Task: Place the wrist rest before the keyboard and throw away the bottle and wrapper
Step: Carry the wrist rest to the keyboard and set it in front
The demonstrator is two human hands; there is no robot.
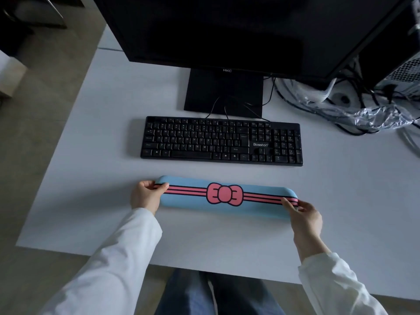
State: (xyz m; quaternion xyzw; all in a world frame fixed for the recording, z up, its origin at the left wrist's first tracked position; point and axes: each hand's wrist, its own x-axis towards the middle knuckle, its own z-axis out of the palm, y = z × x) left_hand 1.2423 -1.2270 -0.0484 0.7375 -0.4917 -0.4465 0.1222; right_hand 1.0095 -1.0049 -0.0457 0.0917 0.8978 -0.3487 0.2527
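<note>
The left hand (146, 196) and right hand (305, 214) each pinch one end of the wrist rest (227, 196), thumb on top; this two-ended grip likely keeps it level and parallel for alignment. The rest lies on the desk (91, 155), near the keyboard (221, 142) but apart from it. Nothing blocks the gap. Beyond stand the monitor (227, 30) and, far right, tangled cables (341, 108). No bottle is visible.

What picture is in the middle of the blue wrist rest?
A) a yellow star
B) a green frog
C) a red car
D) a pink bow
D: a pink bow sits at the centre of the blue wrist rest, with pink stripes running out to both ends, where the hands hold it.
</note>
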